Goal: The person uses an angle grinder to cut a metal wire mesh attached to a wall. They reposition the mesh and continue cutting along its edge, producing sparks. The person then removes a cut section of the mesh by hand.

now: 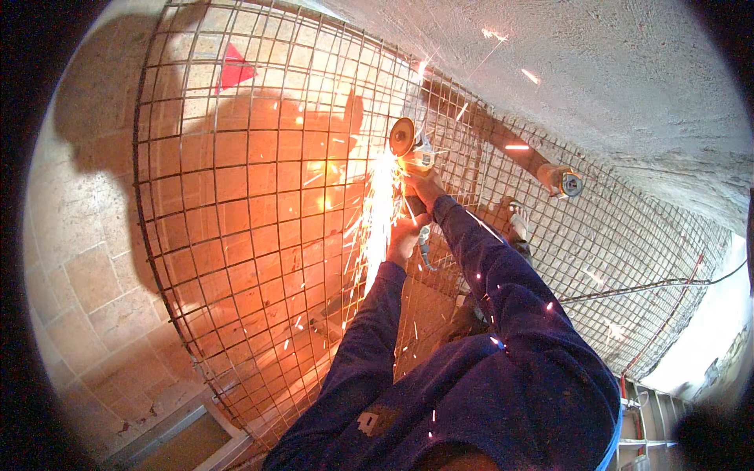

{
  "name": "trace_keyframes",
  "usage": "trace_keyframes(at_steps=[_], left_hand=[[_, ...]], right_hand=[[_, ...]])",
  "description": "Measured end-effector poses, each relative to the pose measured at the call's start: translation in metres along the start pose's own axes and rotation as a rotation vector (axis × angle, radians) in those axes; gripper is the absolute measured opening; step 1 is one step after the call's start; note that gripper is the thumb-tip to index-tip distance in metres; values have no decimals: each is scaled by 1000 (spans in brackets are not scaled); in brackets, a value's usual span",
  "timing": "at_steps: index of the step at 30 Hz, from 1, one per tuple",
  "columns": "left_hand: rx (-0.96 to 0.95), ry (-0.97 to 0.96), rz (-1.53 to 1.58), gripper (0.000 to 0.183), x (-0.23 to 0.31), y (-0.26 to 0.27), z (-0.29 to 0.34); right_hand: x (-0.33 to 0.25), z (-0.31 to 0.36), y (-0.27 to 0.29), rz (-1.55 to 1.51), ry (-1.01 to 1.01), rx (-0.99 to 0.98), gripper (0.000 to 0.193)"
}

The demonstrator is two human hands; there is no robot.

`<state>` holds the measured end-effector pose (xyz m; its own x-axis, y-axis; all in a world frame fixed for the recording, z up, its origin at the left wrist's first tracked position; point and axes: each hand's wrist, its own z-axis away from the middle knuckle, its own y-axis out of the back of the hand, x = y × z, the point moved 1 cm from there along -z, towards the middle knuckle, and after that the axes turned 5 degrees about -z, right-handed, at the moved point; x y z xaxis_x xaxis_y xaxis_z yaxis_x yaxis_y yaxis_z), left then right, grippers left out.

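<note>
Navy top (pixel 503 385) up close; grinder (pixel 422 159) throwing sparks (pixel 381 204)

Small pale mark on top's front, too blurred to read. R hand (pixel 425 188) clamped on grinder just behind its head; L hand (pixel 404 238) closed round it too, nearer the wearer. Grinder's approx. mid-view, at wire mesh (pixel 250 162); can't tell if disc (pixel 402 137) touches a wire. Sparks stream down beside L hand. Pale patch on grinder, too small to read. 2nd tool (pixel 564 182) w/ round grey end sits to R, nr plank (pixel 509 143). Red triangular piece (pixel 236 69) upper L, among mesh wires.
</note>
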<state>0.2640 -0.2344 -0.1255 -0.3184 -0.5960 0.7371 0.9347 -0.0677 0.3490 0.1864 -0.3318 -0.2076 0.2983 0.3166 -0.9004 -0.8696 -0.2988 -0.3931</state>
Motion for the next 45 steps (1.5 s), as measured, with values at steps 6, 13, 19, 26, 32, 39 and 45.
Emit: trace_keyframes(at_steps=[6, 13, 19, 26, 32, 39, 45], left_hand=[[-54, -76, 53, 28, 2, 4, -7], [16, -2, 369, 35, -18, 3, -4], [-96, 42, 256, 43, 7, 1, -6], [5, 34, 111, 36, 14, -1, -2], [-21, 63, 43, 38, 10, -10, -36], [17, 88, 15, 38, 22, -13, -52], [17, 96, 86, 34, 22, -11, -58]], right_hand=[[-8, -1, -2, -512, -499, 155, 30], [-21, 9, -6, -518, -211, 192, 34], [-27, 6, -7, -598, -405, 142, 23], [-31, 14, -4, -594, -288, 239, 36], [-39, 0, 22, -464, -228, 315, 42], [-54, -17, 30, -462, -258, 326, 46], [-58, -27, 31, -451, -274, 294, 51]])
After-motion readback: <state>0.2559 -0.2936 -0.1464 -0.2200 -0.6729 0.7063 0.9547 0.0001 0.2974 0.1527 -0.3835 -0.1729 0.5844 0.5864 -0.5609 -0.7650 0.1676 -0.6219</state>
